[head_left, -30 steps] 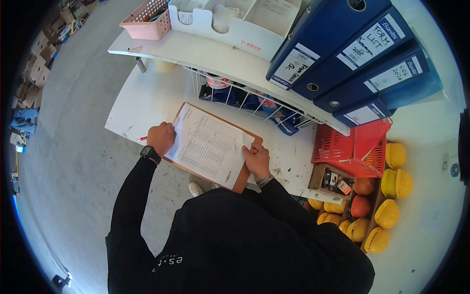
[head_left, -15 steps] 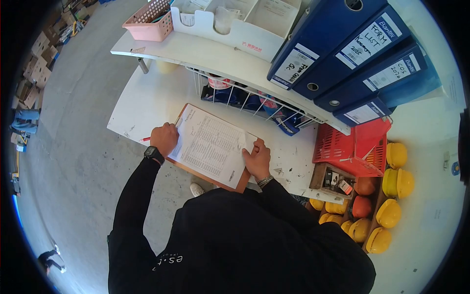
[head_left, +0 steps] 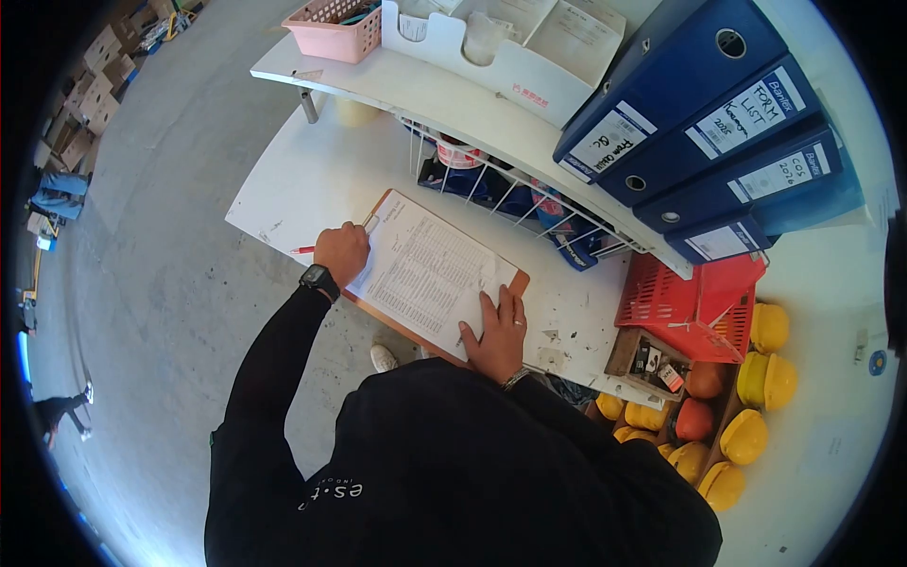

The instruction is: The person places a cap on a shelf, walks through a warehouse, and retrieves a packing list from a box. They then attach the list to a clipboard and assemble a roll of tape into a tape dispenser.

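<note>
Left hand [head_left: 342, 253]: grips pen [head_left: 302, 250] at edge of paper [head_left: 420, 269] | Right hand [head_left: 499, 338]: spread on paper | Clipboard [head_left: 518, 282]: under paper, on desk [head_left: 285, 189]

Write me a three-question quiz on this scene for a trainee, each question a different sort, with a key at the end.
1. Open question: What is the right hand spread over?
2. True or false: The pink basket stands on the floor.
3. Fill in the blank: The red pen juts out from the ____ hand.

Key:
1. The printed sheet on the clipboard.
2. False; it stands on the white shelf.
3. Left: the left hand.
</note>
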{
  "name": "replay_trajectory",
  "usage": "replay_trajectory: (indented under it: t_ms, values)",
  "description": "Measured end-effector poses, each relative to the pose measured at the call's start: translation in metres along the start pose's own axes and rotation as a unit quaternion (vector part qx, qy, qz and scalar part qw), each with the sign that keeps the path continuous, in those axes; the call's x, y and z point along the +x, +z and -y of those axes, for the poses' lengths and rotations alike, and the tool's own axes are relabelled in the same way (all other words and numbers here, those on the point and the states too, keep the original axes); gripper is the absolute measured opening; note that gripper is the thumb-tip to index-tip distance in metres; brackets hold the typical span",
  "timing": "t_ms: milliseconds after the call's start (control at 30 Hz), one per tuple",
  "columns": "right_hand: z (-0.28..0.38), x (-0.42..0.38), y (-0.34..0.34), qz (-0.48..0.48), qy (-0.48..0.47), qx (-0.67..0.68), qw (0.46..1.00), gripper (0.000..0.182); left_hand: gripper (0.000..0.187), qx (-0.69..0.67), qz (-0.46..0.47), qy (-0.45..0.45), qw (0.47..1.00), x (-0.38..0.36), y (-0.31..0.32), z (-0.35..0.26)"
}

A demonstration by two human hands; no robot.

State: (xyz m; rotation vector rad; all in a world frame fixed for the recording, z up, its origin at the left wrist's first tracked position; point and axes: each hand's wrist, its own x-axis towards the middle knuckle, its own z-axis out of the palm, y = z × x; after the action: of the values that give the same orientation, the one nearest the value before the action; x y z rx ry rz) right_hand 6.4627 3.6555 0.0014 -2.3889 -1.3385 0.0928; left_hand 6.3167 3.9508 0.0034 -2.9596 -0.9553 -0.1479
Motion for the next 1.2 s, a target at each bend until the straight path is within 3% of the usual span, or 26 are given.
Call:
replay_trajectory:
  t_ms: [267,300,333,400,433,500,633,700,800,933,1000,1033,1100,1200]
  values:
    - [0.001,0.02,-0.01,-0.025,0.001,0.006,1.0,0.06,0.024,-0.055,-0.002,-0.055,0.997,-0.009,-0.012,-0.002]
    - [-0.002,0.037,-0.011,-0.093,0.013,0.129,0.987,0.06,0.024,-0.055,-0.004,-0.057,0.997,-0.01,-0.011,0.001]
    - [-0.006,0.053,-0.012,-0.159,0.027,0.25,0.955,0.059,0.024,-0.056,-0.004,-0.071,0.996,-0.011,-0.01,0.004]
    - [0.003,0.092,-0.034,-0.159,0.201,0.509,0.822,0.052,0.025,-0.054,-0.002,-0.082,0.995,-0.015,-0.007,0.015]
    - [0.007,0.111,-0.047,-0.164,0.202,0.511,0.819,0.052,0.025,-0.054,-0.008,-0.099,0.994,-0.015,-0.006,0.024]
    - [0.008,0.137,-0.068,-0.169,0.265,0.712,0.627,0.039,0.027,-0.059,0.004,-0.134,0.989,-0.009,-0.01,0.038]
    - [0.002,0.153,-0.071,-0.15,0.261,0.718,0.628,0.026,0.029,-0.074,-0.094,-0.138,0.983,0.005,-0.038,0.03]
    - [-0.005,0.15,-0.071,-0.12,0.253,0.654,0.703,0.022,0.032,-0.174,-0.185,-0.091,0.963,0.015,-0.06,0.013]
    - [-0.002,0.139,-0.067,-0.116,0.234,0.626,0.735,0.021,0.028,-0.285,-0.197,-0.03,0.938,0.026,-0.112,-0.023]
    - [0.022,0.11,-0.061,-0.142,0.226,0.614,0.743,0.022,0.024,-0.321,-0.211,0.036,0.923,0.049,-0.157,-0.07]
    - [0.031,0.098,-0.055,-0.147,0.217,0.616,0.743,0.022,0.024,-0.187,-0.153,0.068,0.968,0.071,-0.157,-0.085]
    - [0.035,0.094,-0.052,-0.154,0.206,0.623,0.739,0.023,0.024,-0.185,-0.153,0.071,0.968,0.084,-0.157,-0.093]
    - [0.038,0.091,-0.05,-0.16,0.2,0.627,0.736,0.025,0.027,-0.072,0.071,0.033,0.994,0.114,-0.151,-0.104]
    - [0.029,0.093,-0.039,-0.174,0.188,0.612,0.748,0.025,0.027,-0.056,0.125,0.062,0.989,0.142,-0.126,-0.106]
